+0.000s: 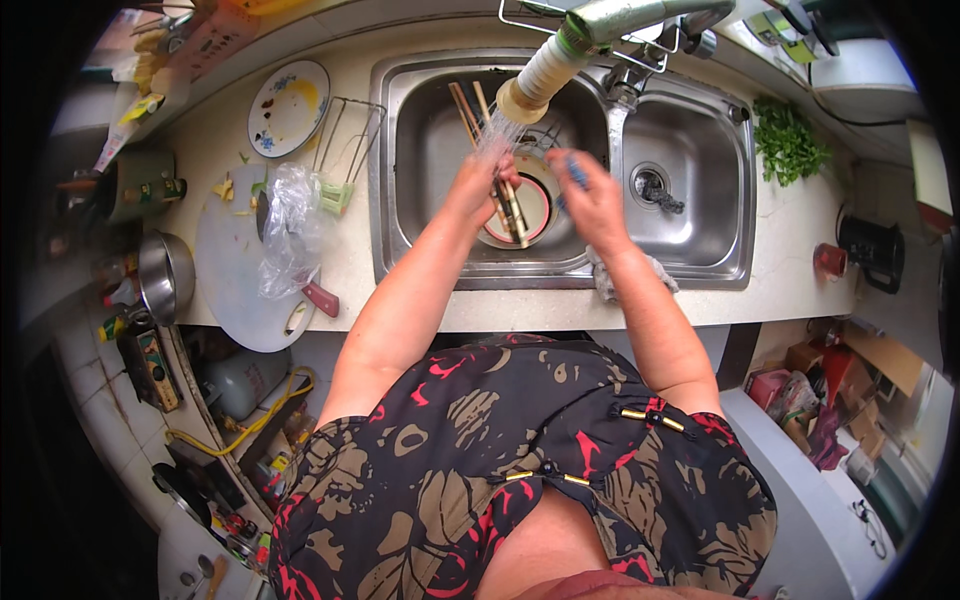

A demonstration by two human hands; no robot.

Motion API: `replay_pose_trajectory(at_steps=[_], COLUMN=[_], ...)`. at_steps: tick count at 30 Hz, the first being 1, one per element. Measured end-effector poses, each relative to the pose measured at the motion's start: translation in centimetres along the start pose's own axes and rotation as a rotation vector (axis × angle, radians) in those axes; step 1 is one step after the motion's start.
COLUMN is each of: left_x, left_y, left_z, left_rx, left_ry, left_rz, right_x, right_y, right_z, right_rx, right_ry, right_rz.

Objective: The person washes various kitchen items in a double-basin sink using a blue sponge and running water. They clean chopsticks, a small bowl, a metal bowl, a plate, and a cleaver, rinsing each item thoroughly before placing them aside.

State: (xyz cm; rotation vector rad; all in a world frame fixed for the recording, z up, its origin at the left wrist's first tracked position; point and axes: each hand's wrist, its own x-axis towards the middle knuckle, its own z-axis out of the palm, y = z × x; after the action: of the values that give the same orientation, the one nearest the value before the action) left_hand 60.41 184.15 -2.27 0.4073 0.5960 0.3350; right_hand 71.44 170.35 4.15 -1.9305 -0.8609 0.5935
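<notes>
My left hand [484, 180] is closed around a bundle of chopsticks [517, 217] over the larger basin of a steel sink [431, 180]. Water from the faucet [536, 82] falls onto this hand and the sticks. My right hand [589, 191], slightly blurred, is just to the right, curled on a small blue thing [576, 172] whose kind I cannot tell. Below both hands, a round dish with a pink-red ring [544, 199] lies in the basin, partly hidden by the chopsticks.
Left of the sink are a stained plate [289, 109], a wire rack [352, 142], a white cutting board [232, 285], a clear plastic bag [289, 232] and a knife's red handle [322, 298]. A grey cloth [652, 274] lies on the front edge. Leafy greens [787, 139] sit at right.
</notes>
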Motion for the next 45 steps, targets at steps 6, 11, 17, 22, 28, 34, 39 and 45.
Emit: replay_pose_trajectory(at_steps=[6,11,17,22,28,34,39,45], left_x=[0.3,1.7,3.7,4.3,8.3,7.0,2.6,-0.5], left_y=[-1.4,-0.9,3.5,2.5,0.2,2.2,0.8,0.7], left_z=[2.3,2.0,-0.2,1.7,-5.7,-2.2,1.3,2.5], left_rx=[0.44,0.265,-0.266,-0.033,0.833,-0.139,-0.065,0.175], left_ry=[0.208,0.301,-0.207,0.262,0.566,0.118,0.122,0.129], left_rz=[0.395,0.217,0.005,0.24,0.701,0.281,0.183,0.277], right_x=[-0.6,-0.1,-1.5,-2.1,-2.9,-3.2,-2.1,0.0], right_y=[-1.6,1.1,-2.1,-1.3,0.8,1.0,1.7,0.4], right_z=[4.1,4.8,1.0,0.8,3.3,2.2,2.0,2.5], right_rx=[-0.31,-0.33,0.938,0.823,-0.202,0.262,0.532,0.521], right_ry=[-0.339,-0.358,-0.892,-0.8,-0.54,-0.68,-0.697,-0.571], right_rz=[0.085,-0.03,0.488,0.518,0.159,0.377,0.419,0.457])
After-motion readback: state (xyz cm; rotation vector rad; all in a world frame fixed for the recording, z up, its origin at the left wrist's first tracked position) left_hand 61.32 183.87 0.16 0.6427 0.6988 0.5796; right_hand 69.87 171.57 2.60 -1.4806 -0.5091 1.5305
